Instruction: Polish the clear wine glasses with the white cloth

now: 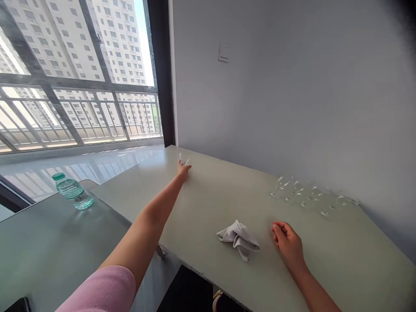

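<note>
Stretched out to the far left end of the pale table, my left hand [183, 168] has its fingers around the lower part of a clear glass [184, 157]. My right hand [286, 236] is over the table's near right part, fingers curled and pressed together; whether anything small is inside them is hidden. Left of it lies a crumpled light grey cloth [239, 237]. Several clear stemmed glasses [312, 193] stand in a group by the wall, beyond my right hand.
A capped water bottle [74, 190] stands on a second table [42, 242] at the left. A dark object [19, 304] lies at its near corner. The grey wall [260, 95] borders the pale table [208, 195] at the back.
</note>
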`<state>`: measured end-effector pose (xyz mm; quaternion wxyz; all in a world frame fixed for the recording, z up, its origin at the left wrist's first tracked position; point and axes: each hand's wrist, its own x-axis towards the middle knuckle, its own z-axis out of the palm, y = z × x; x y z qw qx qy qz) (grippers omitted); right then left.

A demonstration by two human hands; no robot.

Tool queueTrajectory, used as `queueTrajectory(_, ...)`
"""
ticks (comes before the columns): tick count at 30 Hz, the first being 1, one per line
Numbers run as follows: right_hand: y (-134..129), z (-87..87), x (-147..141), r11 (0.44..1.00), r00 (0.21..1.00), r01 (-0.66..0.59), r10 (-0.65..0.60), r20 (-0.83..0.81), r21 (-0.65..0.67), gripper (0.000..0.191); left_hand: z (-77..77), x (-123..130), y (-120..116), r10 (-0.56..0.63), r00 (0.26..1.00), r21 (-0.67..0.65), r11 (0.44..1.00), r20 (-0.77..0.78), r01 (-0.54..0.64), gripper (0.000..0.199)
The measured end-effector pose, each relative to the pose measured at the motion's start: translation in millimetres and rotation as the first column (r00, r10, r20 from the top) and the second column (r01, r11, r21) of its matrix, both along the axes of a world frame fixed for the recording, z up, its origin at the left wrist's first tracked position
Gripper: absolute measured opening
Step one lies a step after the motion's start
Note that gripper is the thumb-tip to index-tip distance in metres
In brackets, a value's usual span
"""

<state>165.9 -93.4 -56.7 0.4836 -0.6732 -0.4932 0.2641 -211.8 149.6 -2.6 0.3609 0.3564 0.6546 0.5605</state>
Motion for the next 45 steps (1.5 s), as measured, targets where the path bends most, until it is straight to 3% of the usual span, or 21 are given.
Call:
queueTrajectory(3, -0.4, 3.9, -3.9, 0.999, 1.0, -0.03, 0.03, 0.006, 0.026, 0.035, -2.6, 1.2, 8.4, -0.045, 0.998, -0.02, 0.999, 0.053, 0.046, 0.053)
queueTrajectory(7, -10.5, 18.6, -24.4, 0.991, 0.985, -0.116, 0.106, 0.134, 0.067, 0.032, -1.7, 6.1, 7.2, -0.066, 0.994, -0.024, 0.997, 0.084, 0.068, 0.034)
queueTrajectory(12, -28.9, 50.7, -74.8, 0.905, 0.858, -0.409, 0.337, 0.388, 0.119, 0.03, 1.3, 26.0, -24.1, -0.126, 0.99, -0.002, 0.992, 0.071, 0.126, 0.024)
queueTrajectory(15, -22.1, 64.5, -96.5, 0.866, 0.786, -0.496, 0.413, 0.459, 0.069, 0.024, 3.6, 48.9, -53.0, -0.232, 0.971, 0.03, 0.973, 0.057, 0.231, 0.027)
queueTrajectory(17, -6.6, 67.3, -100.5, 0.89, 0.862, -0.454, 0.426, 0.275, 0.04, 0.018, 5.4, 67.0, -71.8, -0.311, 0.949, 0.049, 0.95, 0.044, 0.309, 0.033)
queueTrajectory(19, 13.1, 65.3, -96.4, 0.942, 0.933, -0.331, 0.335, -0.131, 0.047, 0.018, 6.0, 85.8, -88.4, -0.383, 0.923, 0.065, 0.922, 0.028, 0.381, 0.038)
queueTrajectory(21, 30.4, 60.0, -86.8, 0.98, 0.844, -0.188, 0.195, -0.5, 0.065, 0.026, 4.0, 103.6, -102.9, -0.441, 0.897, 0.086, 0.895, 0.012, 0.439, 0.041)
queueTrajectory(23, 40.8, 53.5, -75.7, 0.992, 0.738, -0.089, 0.126, -0.662, 0.09, 0.033, -1.3, 118.6, -115.7, -0.463, 0.884, 0.113, 0.877, -0.058, 0.467, 0.042)
queueTrajectory(26, 43.5, 44.9, -61.7, 0.995, 0.698, -0.014, 0.084, -0.711, 0.103, 0.035, -12.5, 131.9, -131.7, -0.434, 0.855, 0.1, 0.874, -0.283, 0.476, 0.041)
queueTrajectory(30, 36.5, 43.3, -51.8, 0.992, 0.593, 0.101, -0.004, -0.805, 0.07, 0.044, -22.1, 133.9, -144.2, -0.385, 0.719, 0.083, 0.849, -0.578, 0.521, 0.038)
queueTrajectory(32, 31.7, 46.9, -50.5, 0.988, 0.612, 0.133, -0.02, -0.791, 0.078, 0.048, -23.0, 132.5, -146.9, -0.344, 0.663, 0.111, 0.832, -0.665, 0.543, 0.035)
queueTrajectory(34, 25.7, 51.9, -51.4, 0.983, 0.679, 0.136, -0.004, -0.735, 0.121, 0.048, -22.8, 132.0, -148.6, -0.307, 0.635, 0.139, 0.822, -0.709, 0.552, 0.033)
queueTrajectory(37, 15.9, 59.8, -57.3, 0.983, 0.724, 0.07, 0.069, -0.686, 0.172, 0.039, -22.8, 135.0, -152.0, -0.271, 0.615, 0.184, 0.798, -0.741, 0.573, 0.036)
queueTrajectory(43, 5.9, 75.3, -82.6, 0.956, 0.591, -0.158, 0.292, -0.752, 0.247, 0.026, -26.7, 145.8, -162.6, -0.375, 0.591, 0.125, 0.762, -0.714, 0.635, 0.046)
queueTrajectory(45, 4.4, 78.3, -90.5, 0.927, 0.589, -0.247, 0.375, -0.716, 0.282, 0.024, -27.4, 146.3, -164.7, -0.401, 0.568, 0.105, 0.746, -0.719, 0.658, 0.047)
